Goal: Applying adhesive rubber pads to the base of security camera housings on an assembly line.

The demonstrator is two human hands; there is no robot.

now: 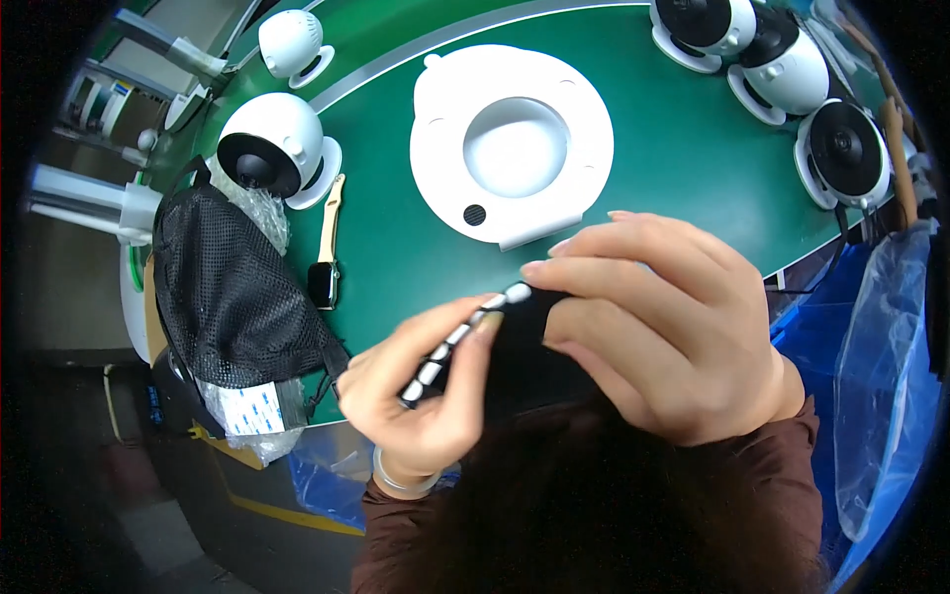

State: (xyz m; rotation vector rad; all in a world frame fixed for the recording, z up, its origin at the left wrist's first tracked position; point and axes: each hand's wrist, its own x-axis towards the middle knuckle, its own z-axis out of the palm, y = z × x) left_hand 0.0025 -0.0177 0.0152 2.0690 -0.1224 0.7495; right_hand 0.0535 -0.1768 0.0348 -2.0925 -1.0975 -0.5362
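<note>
Head view, looking down: brown sleeves (pixel 782 485) rise from the lower edge, a pale bracelet (pixel 396 479) circling the left wrist, and two bare hands meet just in front of a green table (pixel 371 228). The left hand (pixel 421 396) pinches a thin black strip dotted with white pieces (pixel 459 335) between thumb and fingers — the strip slants up and to the right, toward the other hand. The right hand (pixel 663 317) is curled, its fingertips at the strip's upper end; whether they grip it, I cannot tell. To the left, a black mesh bag (pixel 228 297) slumps at the table's edge; to the right, clear plastic (pixel 876 366) lies over something blue. Near the bag rests a watch with a pale strap (pixel 325 282). Beyond the hands sits a round white housing (pixel 435 193) with a wide circular hollow — a small black disc marks its lower left. Farther off stand rounded white-and-black devices, one on the left (pixel 272 144) and three at the upper right (pixel 843 148), with a smaller white device (pixel 290 42) at the upper left
</note>
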